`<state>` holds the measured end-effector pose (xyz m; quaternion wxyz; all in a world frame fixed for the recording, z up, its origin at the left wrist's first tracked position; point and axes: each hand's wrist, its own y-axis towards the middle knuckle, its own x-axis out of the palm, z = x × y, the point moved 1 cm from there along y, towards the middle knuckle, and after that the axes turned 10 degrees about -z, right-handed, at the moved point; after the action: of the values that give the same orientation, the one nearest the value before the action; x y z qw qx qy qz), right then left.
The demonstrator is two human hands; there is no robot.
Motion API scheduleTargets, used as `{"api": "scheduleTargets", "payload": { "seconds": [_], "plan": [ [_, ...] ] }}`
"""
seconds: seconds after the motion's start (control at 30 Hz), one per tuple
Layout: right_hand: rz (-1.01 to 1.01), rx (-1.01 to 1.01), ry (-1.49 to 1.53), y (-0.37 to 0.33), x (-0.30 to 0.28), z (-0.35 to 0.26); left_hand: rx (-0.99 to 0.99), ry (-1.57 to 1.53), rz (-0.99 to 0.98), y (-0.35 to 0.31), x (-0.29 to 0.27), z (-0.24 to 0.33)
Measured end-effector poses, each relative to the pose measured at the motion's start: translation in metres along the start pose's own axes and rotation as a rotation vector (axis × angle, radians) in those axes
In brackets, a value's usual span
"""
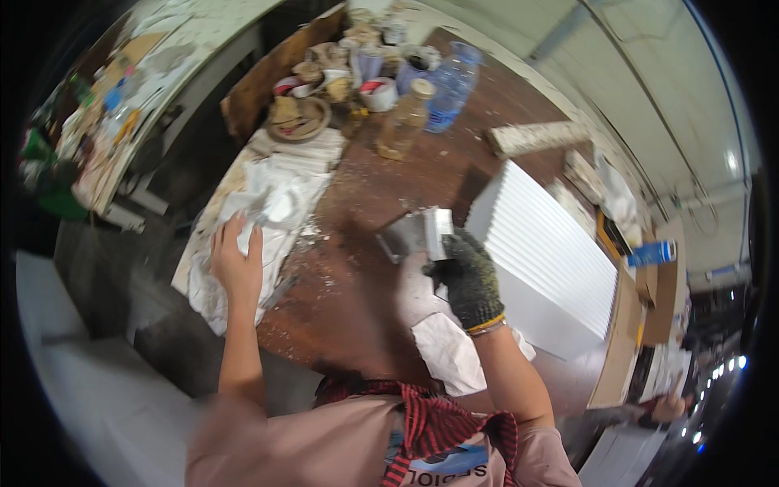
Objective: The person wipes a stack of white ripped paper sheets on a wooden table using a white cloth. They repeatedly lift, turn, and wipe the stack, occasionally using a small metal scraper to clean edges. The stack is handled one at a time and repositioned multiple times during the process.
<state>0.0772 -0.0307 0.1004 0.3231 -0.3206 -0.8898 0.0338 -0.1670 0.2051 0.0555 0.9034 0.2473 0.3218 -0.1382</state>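
Observation:
My right hand (469, 280), in a dark knitted glove with a yellow cuff edge, is closed on a shiny silver metal piece (439, 230). A flat grey metallic plate (402, 236) shows beside that piece; whether the two are joined I cannot tell. My bare left hand (237, 264) rests over a crumpled white cloth (274, 239), thumb and forefinger apart with something white between them. Just beyond its fingertips is a white round lump (281, 205). Below my right hand a folded white cloth (449, 354) lies on the brown table (341, 300).
Right of my gloved hand stands a large white block with a ribbed top (544, 252). At the back are a clear bottle (406, 120), a bigger blue-tinted bottle (454, 88), a tape roll (378, 95) and a round dish (304, 122). White crumbs litter the table. Another cluttered bench (174, 69) stands far left.

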Motion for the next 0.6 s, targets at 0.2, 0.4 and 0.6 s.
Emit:
{"api": "scheduleTargets", "payload": {
  "seconds": [0.2, 0.4, 0.6],
  "plan": [
    [0.594, -0.446, -0.667, -0.052, -0.059, -0.069, 0.594, -0.446, -0.889, -0.113, 0.09, 0.138],
    [0.73, -0.545, -1.367, -0.031, -0.067, -0.052, 1.267, -0.023, -1.213, -0.226, 0.197, 0.2],
    [0.698, -0.558, -1.727, -0.008, -0.05, -0.037, 0.777, -0.143, -1.273, -0.168, 0.184, 0.12]
  ]
}}
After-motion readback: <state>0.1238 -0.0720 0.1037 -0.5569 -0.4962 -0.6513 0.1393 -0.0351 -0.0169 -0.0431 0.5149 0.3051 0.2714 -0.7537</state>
